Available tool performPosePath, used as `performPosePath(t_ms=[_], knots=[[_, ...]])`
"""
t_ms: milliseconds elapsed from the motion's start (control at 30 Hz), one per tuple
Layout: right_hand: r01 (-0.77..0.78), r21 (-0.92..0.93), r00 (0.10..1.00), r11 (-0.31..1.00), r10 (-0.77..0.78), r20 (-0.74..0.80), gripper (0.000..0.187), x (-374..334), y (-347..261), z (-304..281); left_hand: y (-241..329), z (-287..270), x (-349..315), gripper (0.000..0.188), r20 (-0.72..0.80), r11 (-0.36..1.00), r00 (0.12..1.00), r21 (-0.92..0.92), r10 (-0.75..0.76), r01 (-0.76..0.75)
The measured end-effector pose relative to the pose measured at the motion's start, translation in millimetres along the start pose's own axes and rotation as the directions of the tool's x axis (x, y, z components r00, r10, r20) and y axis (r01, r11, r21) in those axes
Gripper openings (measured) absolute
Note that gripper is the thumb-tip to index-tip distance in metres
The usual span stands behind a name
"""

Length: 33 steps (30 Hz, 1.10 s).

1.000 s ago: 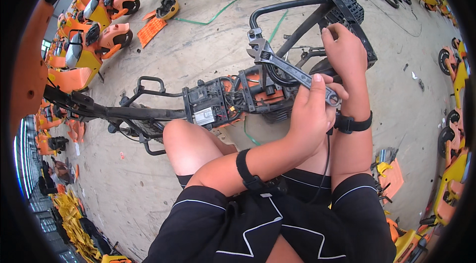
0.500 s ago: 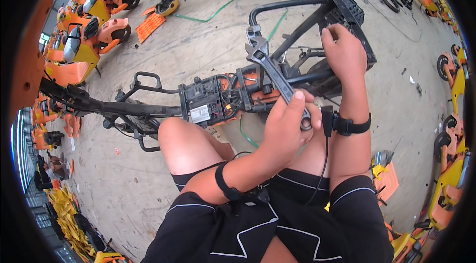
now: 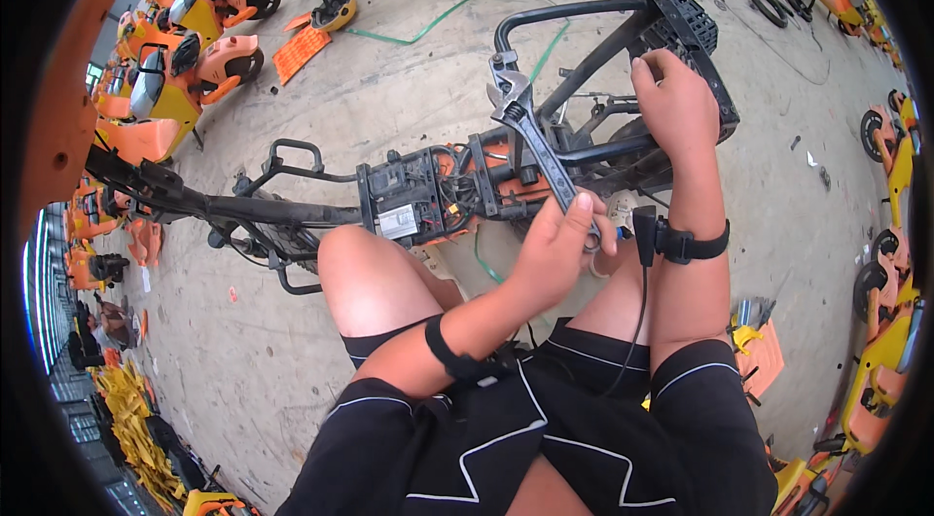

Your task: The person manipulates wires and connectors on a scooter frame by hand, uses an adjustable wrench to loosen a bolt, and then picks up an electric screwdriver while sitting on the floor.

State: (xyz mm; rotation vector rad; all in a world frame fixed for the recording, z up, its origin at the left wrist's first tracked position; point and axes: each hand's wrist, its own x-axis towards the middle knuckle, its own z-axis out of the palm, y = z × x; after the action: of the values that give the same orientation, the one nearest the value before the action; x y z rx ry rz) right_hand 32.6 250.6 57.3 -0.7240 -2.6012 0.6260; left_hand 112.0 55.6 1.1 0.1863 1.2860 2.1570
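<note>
In my left hand [image 3: 559, 249] is a steel adjustable wrench [image 3: 540, 151], gripped near the handle's end. Its jaws are up beside the bent black tube of a stripped scooter frame [image 3: 584, 76], near a clamp-like fitting [image 3: 503, 62]; I cannot tell whether they touch it. My right hand [image 3: 676, 107] is at the frame's rear, against the black rack [image 3: 681, 25], with the fingers curled. What those fingers hold, if anything, is hidden. Across the frame's middle lie a black battery tray [image 3: 397, 190], loose wiring and an orange panel [image 3: 520, 185].
The frame stretches across in front of my knees. Orange and yellow scooters [image 3: 209, 59] line the left side, and more [image 3: 885, 360] stand at the right. A helmet [image 3: 335, 8], an orange mat [image 3: 302, 54] and a green strap [image 3: 428, 25] lie on the concrete floor.
My left hand has dropped back slightly with the wrench, uncovering a pale shape beyond it. My right hand stays at the rack. The whole view has shifted a little.
</note>
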Motion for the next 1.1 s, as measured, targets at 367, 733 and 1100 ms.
performPosePath(t_ms=[367,733,1100], knots=[[0.012,-0.009,1.000,1.000,-0.012,-0.001,0.031,1,2,-2,33,13,-11,0.027,0.078,0.986,0.996,-0.162,-0.035,0.047],[0.091,0.525,0.911,0.846,-0.284,0.300,0.030,-63,-56,-33,25,-5,-6,0.031,0.320,0.903,0.947,-0.398,-0.025,0.159],[-0.631,0.289,0.405,0.720,-0.012,0.914,0.028,-37,-104,-13,6,-23,16,0.052,0.344,0.962,0.935,0.274,-0.085,-0.013]])
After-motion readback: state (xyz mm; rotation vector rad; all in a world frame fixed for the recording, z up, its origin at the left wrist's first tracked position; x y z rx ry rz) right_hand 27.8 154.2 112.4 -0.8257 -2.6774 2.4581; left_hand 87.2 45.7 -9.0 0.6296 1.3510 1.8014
